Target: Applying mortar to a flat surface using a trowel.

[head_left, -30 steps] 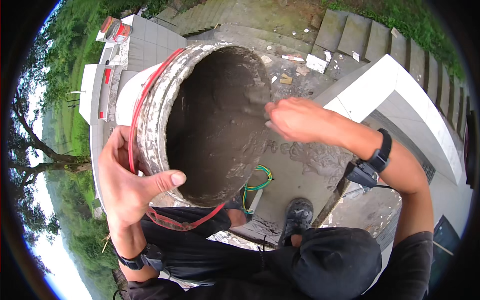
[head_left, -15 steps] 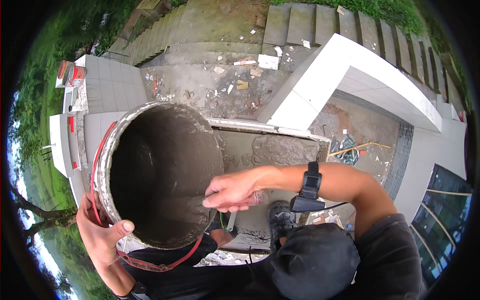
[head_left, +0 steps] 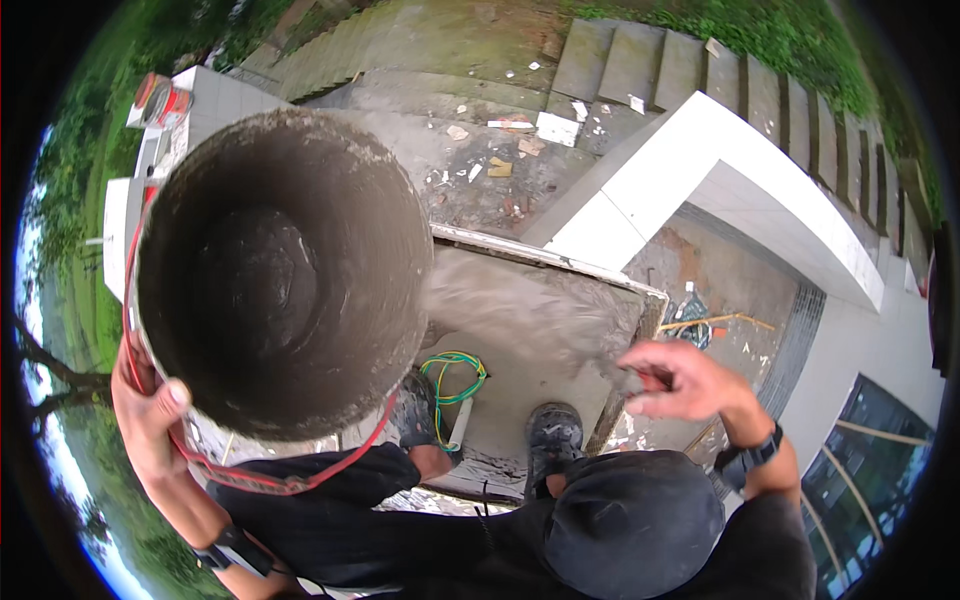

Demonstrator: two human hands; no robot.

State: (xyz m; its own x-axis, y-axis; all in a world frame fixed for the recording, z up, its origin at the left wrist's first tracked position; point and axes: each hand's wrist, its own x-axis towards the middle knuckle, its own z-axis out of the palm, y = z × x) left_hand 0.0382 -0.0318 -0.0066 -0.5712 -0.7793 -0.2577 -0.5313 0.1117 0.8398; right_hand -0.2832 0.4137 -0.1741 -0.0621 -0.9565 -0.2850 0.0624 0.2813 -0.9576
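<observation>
A large bucket (head_left: 365,210), its inside coated in grey mortar, is tipped so that its mouth faces me. My left hand (head_left: 150,420) is closed on its near-left rim, thumb on the edge, beside the red handle (head_left: 300,484). Out to the right, my right hand (head_left: 695,385) is wrapped round a trowel's reddish handle. The trowel's mortar-grey blade (head_left: 628,383) barely shows and is blurred. Wet mortar (head_left: 530,300) lies in a blurred, streaked patch on the slab between the bucket and that hand.
A coil of green-yellow wire (head_left: 462,365) and a white pipe (head_left: 461,425) lie between my dark boots (head_left: 554,436). A white-topped wall (head_left: 640,190) stands ahead right. Concrete steps (head_left: 680,70) and scattered debris lie beyond. Red pails (head_left: 165,102) stand far left.
My right hand has come out of the bucket and swung right with the trowel. The bucket's mouth has turned more toward me, still in my left hand. The mortar on the slab now looks streaked.
</observation>
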